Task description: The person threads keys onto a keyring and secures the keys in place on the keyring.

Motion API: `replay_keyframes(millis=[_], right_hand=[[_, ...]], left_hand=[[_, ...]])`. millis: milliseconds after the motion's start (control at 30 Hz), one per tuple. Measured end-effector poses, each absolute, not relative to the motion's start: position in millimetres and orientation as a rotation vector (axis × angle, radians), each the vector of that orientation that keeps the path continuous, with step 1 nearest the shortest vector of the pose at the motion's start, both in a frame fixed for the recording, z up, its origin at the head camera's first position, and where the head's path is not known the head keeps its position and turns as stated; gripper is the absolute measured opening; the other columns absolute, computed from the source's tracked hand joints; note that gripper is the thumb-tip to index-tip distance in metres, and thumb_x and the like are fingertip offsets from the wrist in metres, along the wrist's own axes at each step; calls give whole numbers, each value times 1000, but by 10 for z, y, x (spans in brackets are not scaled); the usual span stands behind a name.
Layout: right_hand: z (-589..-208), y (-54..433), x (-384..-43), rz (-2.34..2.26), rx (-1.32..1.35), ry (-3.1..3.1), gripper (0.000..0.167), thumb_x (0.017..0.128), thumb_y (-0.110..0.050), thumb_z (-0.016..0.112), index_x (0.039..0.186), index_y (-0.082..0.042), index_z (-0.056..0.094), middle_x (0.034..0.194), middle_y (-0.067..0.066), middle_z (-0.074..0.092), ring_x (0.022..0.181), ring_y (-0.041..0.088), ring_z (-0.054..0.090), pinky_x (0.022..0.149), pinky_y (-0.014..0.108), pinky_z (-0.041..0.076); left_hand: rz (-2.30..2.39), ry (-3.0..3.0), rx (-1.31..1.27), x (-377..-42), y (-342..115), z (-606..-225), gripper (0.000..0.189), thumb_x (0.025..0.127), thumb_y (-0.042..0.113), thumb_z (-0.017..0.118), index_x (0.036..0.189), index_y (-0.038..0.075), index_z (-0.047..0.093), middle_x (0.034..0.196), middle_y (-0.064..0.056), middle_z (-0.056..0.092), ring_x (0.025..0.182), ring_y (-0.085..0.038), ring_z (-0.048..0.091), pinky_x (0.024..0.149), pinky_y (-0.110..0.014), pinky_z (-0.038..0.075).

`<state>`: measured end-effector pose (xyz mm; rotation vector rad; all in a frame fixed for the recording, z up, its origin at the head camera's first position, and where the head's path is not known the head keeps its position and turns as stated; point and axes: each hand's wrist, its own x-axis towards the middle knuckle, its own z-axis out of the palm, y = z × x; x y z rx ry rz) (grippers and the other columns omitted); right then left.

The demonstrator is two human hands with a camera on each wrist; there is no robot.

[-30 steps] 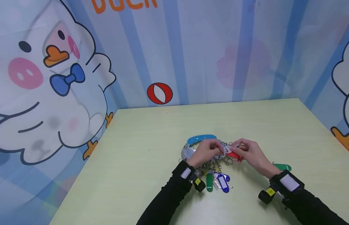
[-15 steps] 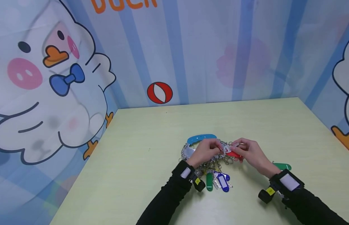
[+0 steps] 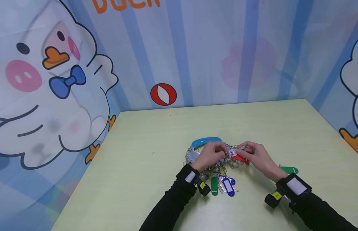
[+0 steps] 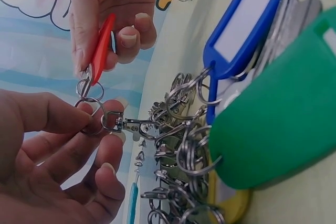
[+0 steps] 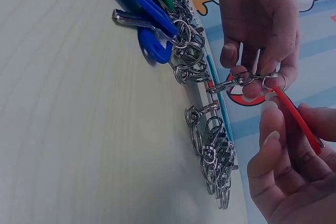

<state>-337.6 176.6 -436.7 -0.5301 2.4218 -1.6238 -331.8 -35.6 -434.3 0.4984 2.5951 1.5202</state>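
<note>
My left hand [image 3: 210, 156] pinches a metal key ring [image 4: 103, 121] between thumb and forefinger; its other fingers are loosely bent. This ring hangs from a swivel snap hook [image 4: 128, 124] at the edge of a bunch of clasps. My right hand [image 3: 259, 159] grips a red key tag [image 4: 104, 51], whose small split ring meets the ring in the left fingers. Whether the two rings are linked cannot be told. Beneath the hands lies a loop of metal clasps and rings with a light-blue handle [image 3: 206, 140].
Below the loop hang a green key tag [image 3: 214, 186] and blue key tags [image 3: 228, 187] with keys. A separate green key tag [image 3: 289, 170] lies by the right wrist. The pale table [image 3: 138, 173] meets a printed cartoon backdrop [image 3: 196, 57] behind.
Both hands stay in nearly the same place, with the red key tag and the ring between them. The whole head view shifts very slightly.
</note>
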Motion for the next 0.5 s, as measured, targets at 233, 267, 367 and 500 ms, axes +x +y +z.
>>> replay_keyframes(millis=[233,267,367,500], right_hand=[[-4353,1760,-3367,-1614,-527,2424,38,97,-26,58,121,3,54,94,16,71,63,19,59,57,30,49],[-4352,1759,-3366,-1612,-527,2426,38,97,-26,58,121,3,54,93,16,71,63,19,59,57,30,49],[-4351,1757,-3364,-1613,-529,2426,38,97,-26,58,120,4,54,91,16,71,62,19,60,57,30,49],[-4346,1754,-3364,-1614,-536,2422,37,97,-25,57,120,4,54,90,16,71,61,19,60,57,30,49]], left_hand=[[1514,2602,513,-3318,-359,-4343,16,91,1,54,95,6,68,98,-7,67,71,-6,50,64,-16,40],[1516,2599,511,-3316,-359,-4343,16,91,1,54,95,6,68,98,-7,67,71,-6,50,64,-16,40],[1519,2593,499,-3312,-357,-4338,16,91,1,54,95,7,68,99,-7,67,72,-6,51,65,-17,41],[1519,2592,489,-3310,-354,-4326,15,91,1,54,95,7,68,98,-6,67,73,-7,51,65,-17,41]])
